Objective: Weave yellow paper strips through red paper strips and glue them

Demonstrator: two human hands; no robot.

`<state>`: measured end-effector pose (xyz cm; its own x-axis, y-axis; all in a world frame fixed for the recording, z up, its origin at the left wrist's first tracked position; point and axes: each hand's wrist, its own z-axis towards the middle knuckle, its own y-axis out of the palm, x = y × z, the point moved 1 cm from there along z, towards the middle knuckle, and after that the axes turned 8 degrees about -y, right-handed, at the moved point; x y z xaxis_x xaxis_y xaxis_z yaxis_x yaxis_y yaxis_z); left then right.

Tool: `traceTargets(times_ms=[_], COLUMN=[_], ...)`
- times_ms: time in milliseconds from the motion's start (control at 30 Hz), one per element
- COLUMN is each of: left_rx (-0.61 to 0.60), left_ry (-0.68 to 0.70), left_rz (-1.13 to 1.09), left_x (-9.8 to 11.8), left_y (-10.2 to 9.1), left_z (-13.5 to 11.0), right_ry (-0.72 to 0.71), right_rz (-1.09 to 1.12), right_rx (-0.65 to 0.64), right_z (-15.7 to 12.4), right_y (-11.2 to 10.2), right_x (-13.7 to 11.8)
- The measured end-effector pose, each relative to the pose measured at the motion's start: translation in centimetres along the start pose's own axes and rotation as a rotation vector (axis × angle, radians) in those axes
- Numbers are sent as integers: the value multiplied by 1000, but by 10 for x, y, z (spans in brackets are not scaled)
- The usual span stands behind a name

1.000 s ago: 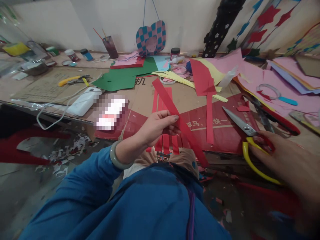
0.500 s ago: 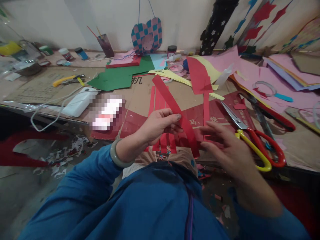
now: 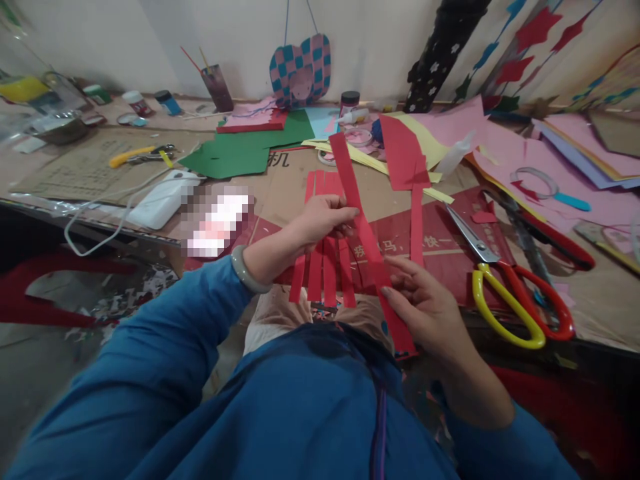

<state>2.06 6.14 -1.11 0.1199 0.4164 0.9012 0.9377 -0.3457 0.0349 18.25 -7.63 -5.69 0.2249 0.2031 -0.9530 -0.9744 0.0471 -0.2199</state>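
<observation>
My left hand [image 3: 323,220] grips the top of a cut red paper fringe [image 3: 320,277], whose several narrow strips hang down toward my lap. A long red paper strip [image 3: 363,230] crosses the fringe at a slant, just beside my left fingertips. My right hand [image 3: 423,310] pinches this strip's lower part with its fingertips. A pale bangle [image 3: 245,270] circles my left wrist. Scissors with yellow and red handles [image 3: 505,300] lie open to the right of my right hand, not touching it.
Red printed card [image 3: 440,260] covers the cardboard-topped table edge in front of me. Green, pink and yellow paper sheets lie beyond it. A white device [image 3: 163,200] with a cable sits at left. Paper scraps litter the floor [image 3: 135,313].
My right hand has moved in from the scissors and now pinches the long strip, which stands more upright. My left hand has shifted slightly up and left, and the scissors lie set down.
</observation>
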Motion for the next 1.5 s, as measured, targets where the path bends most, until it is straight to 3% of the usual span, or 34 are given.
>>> traceTargets(times_ms=[167, 333, 433, 600, 800, 900, 1000, 1167, 1367, 1500], left_rx=[86, 212, 95, -134, -208, -205, -275, -294, -246, -224], left_ry=[140, 439, 515, 512, 611, 632, 649, 715, 765, 819], left_rz=[233, 481, 788, 1194, 1196, 1218, 1218, 1098, 982, 921], left_x=[5, -8, -19, -27, -27, -31, -37, -48, -60, -62], left_y=[-8, -28, -29, -21, -26, -30, -33, -38, -52, -57], left_z=[23, 12, -4, -22, -40, -49, -59, -69, -78, -83], right_ry=[-140, -150, -160, -226, -306, -433, -532, -508, -489, -418], right_rz=[-310, -420, -463, -579, -830, -937, -982, -1126, -1265, -1395], right_rx=[18, -33, -64, -130, -188, -163, -236, -263, -140, -94], right_z=[12, 27, 31, 38, 45, 46, 49, 55, 60, 54], right_y=[-5, -9, -9, -6, -3, -1, 5, 11, -24, -47], right_x=[4, 7, 8, 10, 7, 9, 17, 24, 15, 23])
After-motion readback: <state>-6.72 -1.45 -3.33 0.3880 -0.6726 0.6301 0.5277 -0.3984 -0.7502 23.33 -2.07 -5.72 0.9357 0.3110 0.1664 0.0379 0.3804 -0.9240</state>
